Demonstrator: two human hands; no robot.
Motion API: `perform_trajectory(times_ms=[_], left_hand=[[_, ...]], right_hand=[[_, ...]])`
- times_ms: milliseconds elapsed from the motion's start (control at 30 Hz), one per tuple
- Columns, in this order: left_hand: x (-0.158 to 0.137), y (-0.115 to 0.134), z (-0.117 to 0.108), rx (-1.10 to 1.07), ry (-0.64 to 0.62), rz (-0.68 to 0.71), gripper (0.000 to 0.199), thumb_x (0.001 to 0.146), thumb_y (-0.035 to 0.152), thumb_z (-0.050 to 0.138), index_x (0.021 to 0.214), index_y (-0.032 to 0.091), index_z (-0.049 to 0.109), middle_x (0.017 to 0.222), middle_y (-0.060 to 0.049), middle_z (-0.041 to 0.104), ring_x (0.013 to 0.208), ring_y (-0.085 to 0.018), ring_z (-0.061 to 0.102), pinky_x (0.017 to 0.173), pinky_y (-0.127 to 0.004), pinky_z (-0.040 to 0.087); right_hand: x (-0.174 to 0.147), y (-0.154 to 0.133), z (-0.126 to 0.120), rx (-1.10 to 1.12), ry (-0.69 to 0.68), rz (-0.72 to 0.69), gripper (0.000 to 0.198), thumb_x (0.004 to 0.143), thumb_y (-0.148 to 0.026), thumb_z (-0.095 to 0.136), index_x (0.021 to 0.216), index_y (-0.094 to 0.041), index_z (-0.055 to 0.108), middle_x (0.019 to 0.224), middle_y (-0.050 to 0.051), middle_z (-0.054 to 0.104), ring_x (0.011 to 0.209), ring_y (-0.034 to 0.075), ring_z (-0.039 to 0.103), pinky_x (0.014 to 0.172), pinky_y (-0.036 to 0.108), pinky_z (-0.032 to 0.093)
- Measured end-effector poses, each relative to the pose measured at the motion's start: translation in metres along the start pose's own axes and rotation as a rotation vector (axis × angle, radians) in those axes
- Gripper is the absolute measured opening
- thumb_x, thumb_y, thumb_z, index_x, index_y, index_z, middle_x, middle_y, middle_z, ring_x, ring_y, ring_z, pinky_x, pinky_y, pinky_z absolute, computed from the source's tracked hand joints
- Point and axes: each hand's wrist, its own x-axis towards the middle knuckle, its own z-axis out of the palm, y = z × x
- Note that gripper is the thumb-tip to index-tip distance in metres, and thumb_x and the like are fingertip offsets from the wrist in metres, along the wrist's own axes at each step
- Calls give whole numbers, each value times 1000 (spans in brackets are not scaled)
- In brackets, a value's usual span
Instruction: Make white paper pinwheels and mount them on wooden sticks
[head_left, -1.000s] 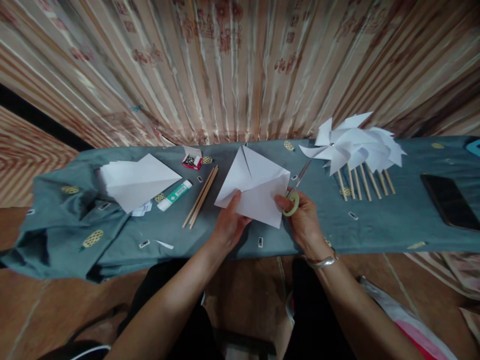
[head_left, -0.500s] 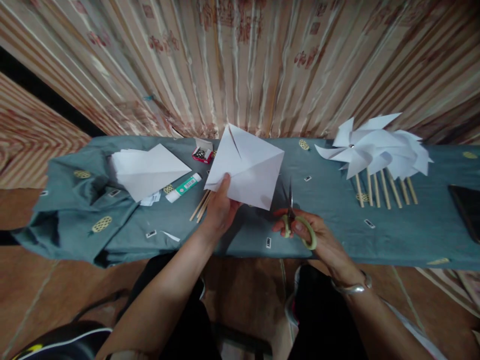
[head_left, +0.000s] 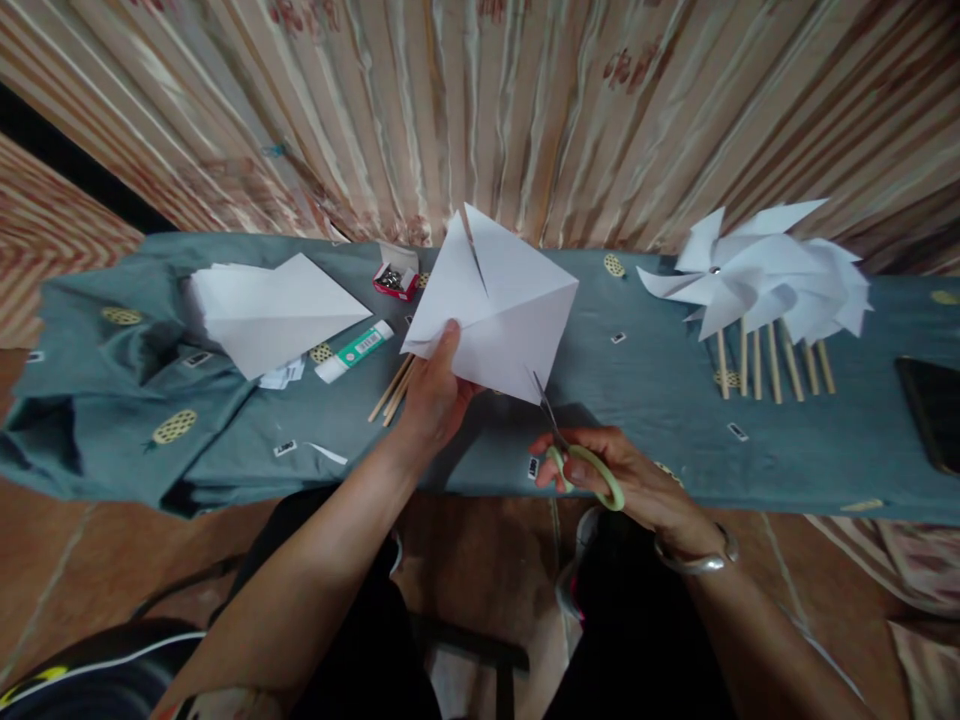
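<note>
My left hand (head_left: 441,395) pinches a white square sheet of paper (head_left: 517,290) by its lower left edge, thumb on top. Diagonal creases cross the sheet, and a slit runs inward from its top corner. My right hand (head_left: 592,465) has its fingers in the pale green handles of a pair of scissors (head_left: 556,432). The scissor tips are at the sheet's bottom corner, one blade over the paper. Under my left hand, several wooden sticks (head_left: 391,392) lie partly hidden.
Left of the sheet are a paper stack (head_left: 274,315), a glue stick (head_left: 354,352) and a small red box of metal pins (head_left: 396,275). White paper pinwheels (head_left: 780,270) on sticks lie to the right, with a dark phone (head_left: 930,410) beyond. A curtain (head_left: 510,120) hangs behind the cloth-covered table (head_left: 480,470).
My right hand has brought the scissors left to the sheet's bottom corner, from a spot apart from the paper. My left hand still holds the sheet. The view has shifted slightly.
</note>
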Motion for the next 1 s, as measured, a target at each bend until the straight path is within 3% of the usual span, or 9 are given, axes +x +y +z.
perform_trajectory(times_ms=[333,533,1000], left_hand=[[-5,-1,3,-5,21,-29,19,93,28,56,109,20,61,99,-5,73,97,-23,69,86,-37,58],[-5,-2,3,2,20,-30,19,95,25,52,110,20,61,97,-4,73,94,-21,70,85,-35,59],[-6,-3,3,2,12,-52,23,94,29,56,113,19,61,101,-6,73,96,-23,69,85,-36,58]], right_hand=[[1,0,-1,-15,1,-18,49,72,-59,74,99,-18,73,78,4,72,66,14,61,62,25,52],[1,-3,0,-36,-7,-13,45,73,-60,73,90,-18,72,76,4,71,66,14,62,62,25,52],[1,-3,0,-16,-15,23,52,69,-65,73,89,-17,70,77,3,68,70,15,62,64,25,51]])
